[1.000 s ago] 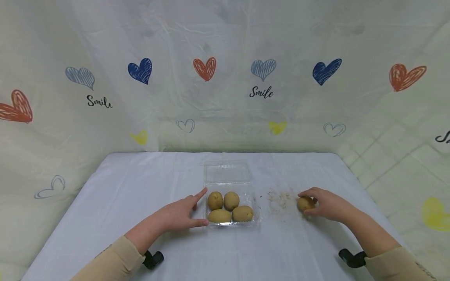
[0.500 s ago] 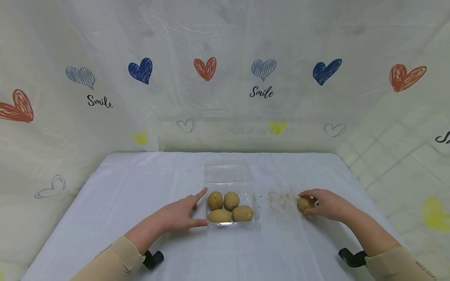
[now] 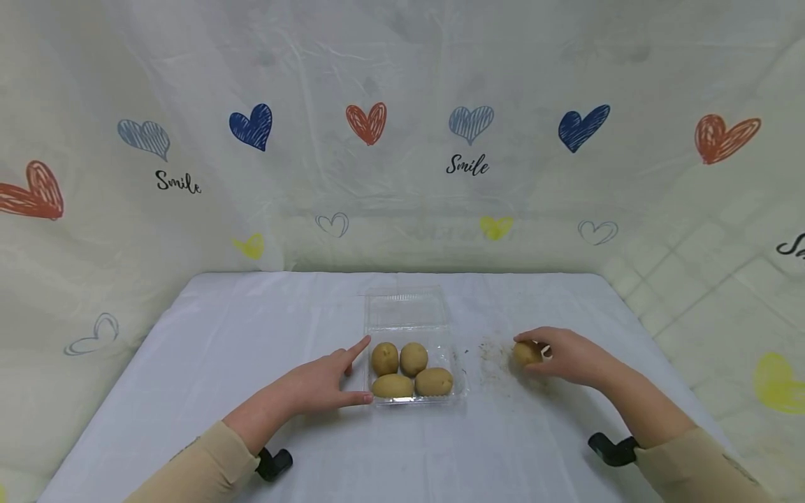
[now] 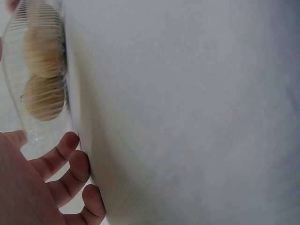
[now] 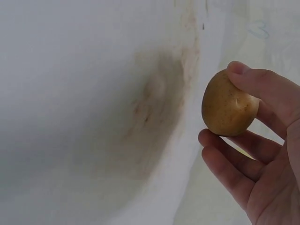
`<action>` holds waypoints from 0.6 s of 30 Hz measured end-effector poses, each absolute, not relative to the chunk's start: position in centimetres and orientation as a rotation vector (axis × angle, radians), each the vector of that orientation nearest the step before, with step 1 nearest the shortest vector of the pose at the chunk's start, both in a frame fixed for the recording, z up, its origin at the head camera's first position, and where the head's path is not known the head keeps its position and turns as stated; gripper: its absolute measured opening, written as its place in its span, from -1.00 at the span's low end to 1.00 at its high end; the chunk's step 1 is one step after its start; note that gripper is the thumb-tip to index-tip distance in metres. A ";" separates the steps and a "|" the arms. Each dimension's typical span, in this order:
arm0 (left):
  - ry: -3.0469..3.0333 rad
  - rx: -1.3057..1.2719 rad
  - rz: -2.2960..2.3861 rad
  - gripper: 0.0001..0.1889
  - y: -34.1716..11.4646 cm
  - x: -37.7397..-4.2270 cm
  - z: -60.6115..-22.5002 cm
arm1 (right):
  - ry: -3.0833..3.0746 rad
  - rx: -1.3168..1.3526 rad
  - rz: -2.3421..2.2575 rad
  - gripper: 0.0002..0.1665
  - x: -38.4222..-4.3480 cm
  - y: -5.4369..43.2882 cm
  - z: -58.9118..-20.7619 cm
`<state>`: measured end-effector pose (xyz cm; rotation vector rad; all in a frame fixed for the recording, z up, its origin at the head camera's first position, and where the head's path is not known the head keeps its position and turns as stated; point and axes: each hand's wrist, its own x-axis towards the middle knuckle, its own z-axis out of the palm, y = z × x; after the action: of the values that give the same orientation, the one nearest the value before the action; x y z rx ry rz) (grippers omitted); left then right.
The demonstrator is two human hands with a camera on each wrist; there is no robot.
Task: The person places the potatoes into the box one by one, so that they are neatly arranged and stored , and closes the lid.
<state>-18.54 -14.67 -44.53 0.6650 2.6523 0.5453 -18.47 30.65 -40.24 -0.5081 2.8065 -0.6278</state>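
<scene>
A potato [image 5: 229, 105] is pinched between the thumb and fingers of my right hand [image 3: 569, 356], held just above the table in the right wrist view. Left of it in the head view, a clear plastic clamshell box [image 3: 445, 349] stands with its lid [image 3: 405, 311] folded back. Several potatoes [image 3: 434, 382] lie in two rows inside the box. My left hand [image 3: 321, 384] rests at the box's left side, forefinger and thumb straight and touching its edge. In the left wrist view its other fingers [image 4: 68, 185] bend loosely against the cloth, holding nothing.
A white cloth [image 3: 264, 314] covers the table. Brown dirt crumbs [image 3: 497, 356] are scattered on it between the box and my right hand. Behind the table hangs a pale sheet [image 3: 402, 244] printed with hearts.
My right hand has lifted the potato off the cloth and moved it a little to the left. The left hand and the box have stayed in place.
</scene>
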 end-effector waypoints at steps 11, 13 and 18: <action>2.649 0.658 0.545 0.11 -14.6 -18.6 -44.5 | 2.792 -0.642 -0.689 -0.42 -19.7 27.0 -39.2; 2.646 0.657 0.548 0.10 -14.6 -18.6 -44.4 | 2.786 -0.665 -0.697 -0.42 -20.0 26.2 -39.0; 2.639 0.657 0.555 0.11 -14.6 -18.6 -44.4 | 2.768 -0.715 -0.701 -0.41 -20.3 24.3 -38.6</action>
<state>-18.60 -14.61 -44.41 0.6568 2.6387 0.5550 -20.30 24.31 -38.62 -0.7146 2.7680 -0.7013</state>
